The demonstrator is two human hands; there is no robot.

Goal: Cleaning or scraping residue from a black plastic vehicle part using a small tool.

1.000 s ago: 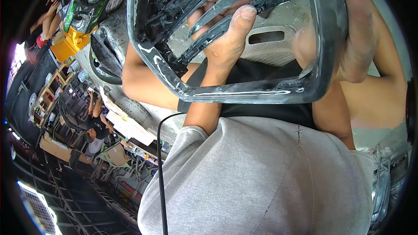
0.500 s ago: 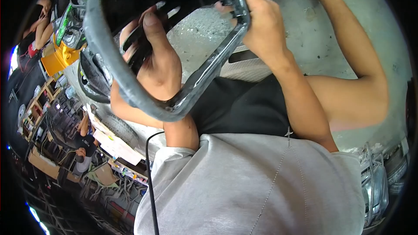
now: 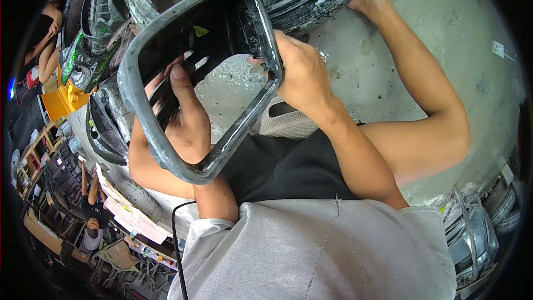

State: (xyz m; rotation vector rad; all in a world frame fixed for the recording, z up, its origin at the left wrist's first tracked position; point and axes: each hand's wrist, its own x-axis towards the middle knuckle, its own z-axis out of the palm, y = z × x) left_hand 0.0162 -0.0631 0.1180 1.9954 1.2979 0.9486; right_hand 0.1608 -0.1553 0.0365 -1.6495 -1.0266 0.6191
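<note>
I hold up a car side-mirror housing (image 3: 129, 86) tilted in front of me, black and glossy inside, with a dull grey, scuffed-looking rim. A large opening in it shows the floor behind. My left hand (image 3: 189, 125) is at the housing's lower left; its thumb lies on the inside, and its other fingers are partly hidden behind slots in the shell. Around the right edge, near a corner, my right hand (image 3: 305, 75) is closed, its fingertips mostly out of sight behind the rim. A small yellow-green mark (image 3: 200, 31) shows within the shell.
A tyre (image 3: 316, 5) lies beyond the housing, near my bare foot. Between my legs is a pale woven-textured plastic piece (image 3: 288, 121). Black car parts (image 3: 105, 128) and an orange plastic piece (image 3: 64, 103) lie left. A person (image 3: 93, 211) is farther left; headlamps (image 3: 472, 239) sit at lower right.
The housing and both hands have shifted down and slightly left in view, and more of the tyre shows. Both hands keep their hold.
</note>
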